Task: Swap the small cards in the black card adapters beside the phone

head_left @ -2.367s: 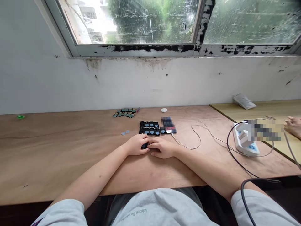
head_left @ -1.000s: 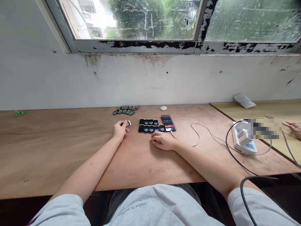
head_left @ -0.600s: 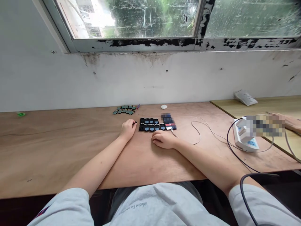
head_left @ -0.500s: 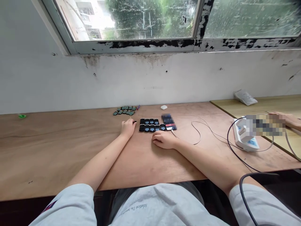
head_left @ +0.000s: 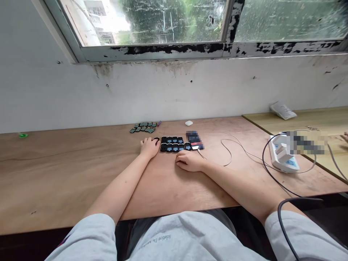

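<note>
My left hand (head_left: 149, 146) rests on the wooden table (head_left: 67, 170), fingers curled round a small black part (head_left: 157, 139) pressed against the left end of two rows of small black modules with blue faces (head_left: 175, 144). My right hand (head_left: 188, 160) lies just in front of those rows, loosely curled, palm down; I see nothing in it. A cluster of dark green square chips (head_left: 144, 127) lies farther back on the left.
A white cable (head_left: 231, 152) runs from the modules toward a white power strip (head_left: 282, 157) on the right. A small white oval object (head_left: 189, 123) and a green item (head_left: 23, 135) lie near the wall. Another person's fingertips (head_left: 345, 137) show at the right edge.
My left hand left my right hand, reached out to the left, then came to the left end of the module rows with a small black part. My right hand moved forward slightly.
</note>
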`<state>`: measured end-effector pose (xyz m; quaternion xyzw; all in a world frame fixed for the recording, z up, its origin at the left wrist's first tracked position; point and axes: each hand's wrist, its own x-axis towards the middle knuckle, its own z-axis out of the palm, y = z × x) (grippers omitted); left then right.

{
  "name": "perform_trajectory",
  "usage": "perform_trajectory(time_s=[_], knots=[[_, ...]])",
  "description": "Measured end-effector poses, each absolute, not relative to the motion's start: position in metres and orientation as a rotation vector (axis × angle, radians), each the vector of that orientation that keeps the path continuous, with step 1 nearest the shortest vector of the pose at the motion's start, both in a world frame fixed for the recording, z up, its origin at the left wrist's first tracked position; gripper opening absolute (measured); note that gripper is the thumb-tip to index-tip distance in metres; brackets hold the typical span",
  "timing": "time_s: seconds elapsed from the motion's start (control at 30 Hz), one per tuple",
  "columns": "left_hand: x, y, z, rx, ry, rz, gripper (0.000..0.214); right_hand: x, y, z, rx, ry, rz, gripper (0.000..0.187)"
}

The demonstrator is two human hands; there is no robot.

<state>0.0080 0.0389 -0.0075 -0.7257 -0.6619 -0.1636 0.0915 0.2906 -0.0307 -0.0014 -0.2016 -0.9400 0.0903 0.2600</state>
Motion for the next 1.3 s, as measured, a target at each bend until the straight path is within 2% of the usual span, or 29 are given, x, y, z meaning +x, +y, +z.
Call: perform_trajectory(time_s=[0.17,0.47,1.3], knots=[[0.0068,0.0401,-0.0056,-2.217,-1.974,-0.49,0.054,0.2911,-0.0308,0.0,-0.545,-2.542,0.262,0.015],[0.0042,0.0373,-0.0037,-2.245,-1.971,-0.583,0.04,0.2917,-0.0285,-0.0031,-0.531,-2.539,0.261,0.016],[0.0019,0.0412,-0.0101,-2.442,-1.816,-0.46,0.057,0.293,-0.0275,-0.0019,-0.565,-2.558,0.283,0.018]])
